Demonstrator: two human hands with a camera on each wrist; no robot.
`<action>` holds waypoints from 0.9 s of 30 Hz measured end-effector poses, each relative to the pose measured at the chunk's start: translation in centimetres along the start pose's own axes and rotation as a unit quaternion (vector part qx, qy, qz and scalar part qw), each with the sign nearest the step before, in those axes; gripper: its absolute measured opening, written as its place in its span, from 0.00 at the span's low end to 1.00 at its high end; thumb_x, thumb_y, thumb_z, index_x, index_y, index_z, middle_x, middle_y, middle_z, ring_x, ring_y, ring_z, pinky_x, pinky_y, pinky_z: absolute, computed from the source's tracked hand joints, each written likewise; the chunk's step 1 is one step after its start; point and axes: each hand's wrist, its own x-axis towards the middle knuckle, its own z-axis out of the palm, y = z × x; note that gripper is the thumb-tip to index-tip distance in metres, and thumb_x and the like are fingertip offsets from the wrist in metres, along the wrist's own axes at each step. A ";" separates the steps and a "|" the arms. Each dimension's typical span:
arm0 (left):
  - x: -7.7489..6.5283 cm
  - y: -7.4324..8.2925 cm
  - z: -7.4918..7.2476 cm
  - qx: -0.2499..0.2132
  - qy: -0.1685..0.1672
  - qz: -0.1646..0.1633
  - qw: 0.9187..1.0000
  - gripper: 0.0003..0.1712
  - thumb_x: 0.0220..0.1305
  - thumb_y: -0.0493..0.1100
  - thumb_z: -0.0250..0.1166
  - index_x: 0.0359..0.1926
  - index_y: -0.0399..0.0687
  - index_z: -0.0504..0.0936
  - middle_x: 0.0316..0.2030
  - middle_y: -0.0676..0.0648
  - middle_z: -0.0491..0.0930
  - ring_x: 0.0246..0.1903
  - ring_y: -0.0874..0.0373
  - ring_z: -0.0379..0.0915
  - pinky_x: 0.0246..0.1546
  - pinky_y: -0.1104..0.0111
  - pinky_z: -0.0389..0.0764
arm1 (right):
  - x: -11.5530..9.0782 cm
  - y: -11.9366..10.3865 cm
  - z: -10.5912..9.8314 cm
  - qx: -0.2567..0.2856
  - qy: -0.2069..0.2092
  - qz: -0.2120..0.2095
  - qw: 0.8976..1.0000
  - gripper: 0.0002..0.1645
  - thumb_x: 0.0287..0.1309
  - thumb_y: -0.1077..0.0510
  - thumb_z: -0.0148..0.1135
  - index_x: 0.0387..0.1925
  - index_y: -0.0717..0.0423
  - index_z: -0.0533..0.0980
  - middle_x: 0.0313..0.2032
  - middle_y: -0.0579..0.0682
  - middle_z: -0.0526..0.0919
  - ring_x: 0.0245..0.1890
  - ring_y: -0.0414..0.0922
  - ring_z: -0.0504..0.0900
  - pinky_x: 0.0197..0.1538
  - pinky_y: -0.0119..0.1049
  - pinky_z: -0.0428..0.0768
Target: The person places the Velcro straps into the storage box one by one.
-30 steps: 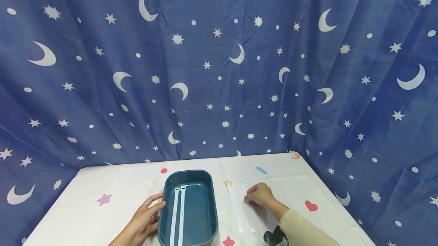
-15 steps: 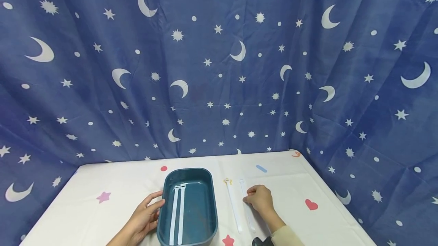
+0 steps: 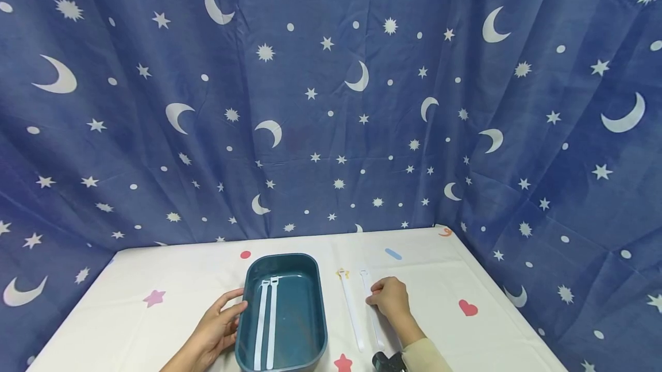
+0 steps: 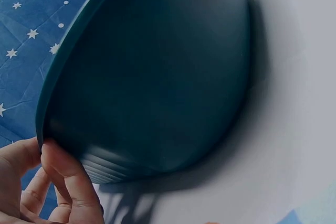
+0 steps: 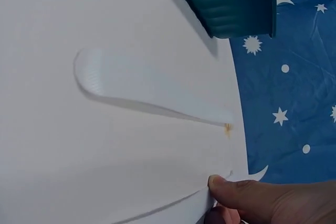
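Note:
In the head view, my left hand (image 3: 219, 326) holds the left side of a dark teal plastic tub (image 3: 305, 355), its thumb and fingers at the rim. The left wrist view shows the thumb (image 4: 71, 177) against the tub's wall. Inside the tub lie two white straps (image 3: 266, 326) with slotted ends, side by side. To the tub's right, my right hand (image 3: 392, 303) pinches a third white strap (image 3: 376, 326) along its upper half. The right wrist view has that strap (image 5: 181, 208) between thumb and fingers. Another white strap (image 3: 351, 314) lies flat between tub and right hand.
A white tablecloth (image 3: 196, 268) printed with coloured shapes covers the table. Behind and to the right hangs a blue curtain (image 3: 310, 130) with moons and stars. A black wrist device (image 3: 388, 362) sits at the right sleeve (image 3: 425, 356).
My right forearm has swung inward to the left, while the fingers stay at the strap. The left hand and the tub hold nearly the same place.

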 end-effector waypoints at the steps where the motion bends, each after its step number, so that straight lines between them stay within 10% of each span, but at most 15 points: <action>1: 0.0 0.0 0.0 -0.001 0.003 -0.002 1.000 0.34 0.67 0.47 0.63 0.70 0.45 0.63 0.31 0.48 0.79 0.26 0.63 0.74 0.28 0.69 0.83 | 0.1 0.0 0.0 0.000 -0.001 0.000 1.000 0.12 0.34 0.69 0.78 0.25 0.64 0.82 0.18 0.47 0.81 0.20 0.40 0.77 0.26 0.33 0.77; 27: -0.2 0.2 0.2 0.010 0.004 0.003 1.000 0.33 0.69 0.47 0.62 0.70 0.45 0.62 0.34 0.47 0.79 0.27 0.63 0.74 0.29 0.68 0.83 | 0.1 0.8 0.3 0.043 0.003 -0.010 0.999 0.12 0.35 0.72 0.76 0.27 0.65 0.82 0.19 0.47 0.82 0.21 0.39 0.79 0.27 0.32 0.80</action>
